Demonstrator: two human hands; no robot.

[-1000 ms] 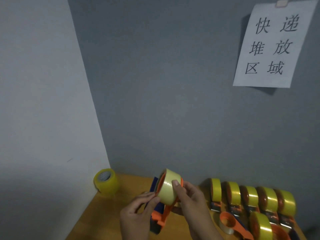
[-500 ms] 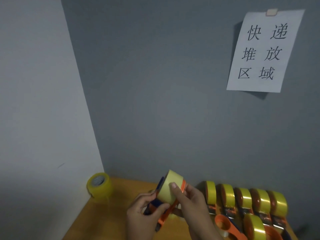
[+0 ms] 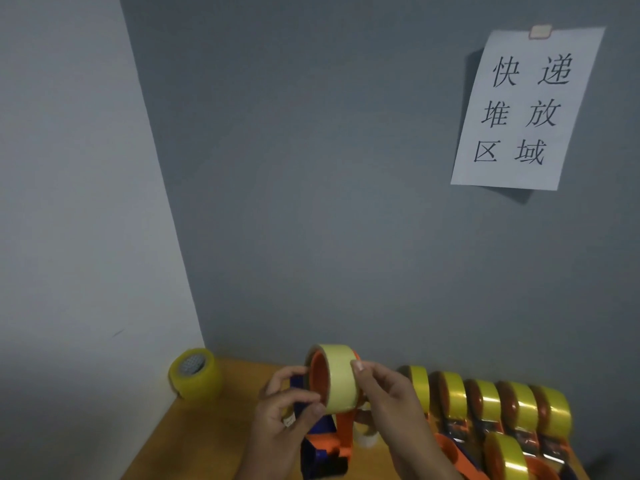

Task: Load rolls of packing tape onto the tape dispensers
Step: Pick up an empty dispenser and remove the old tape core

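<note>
Orange and blue plastic dispenser (image 3: 329,441) is held up over the wooden table (image 3: 239,386), with the pale yellow tape roll (image 3: 337,379) on its orange hub. Left hand (image 3: 287,420) pinches at the roll's near rim, right hand (image 3: 388,403) curls over the outer face, thumb on top. I'd push it square onto the hub, then find the loose end. Loaded dispensers (image 3: 485,407) sit right, a spare roll (image 3: 195,374) in the corner. Wall sign (image 3: 526,105) reads 快递堆放区域.
</note>
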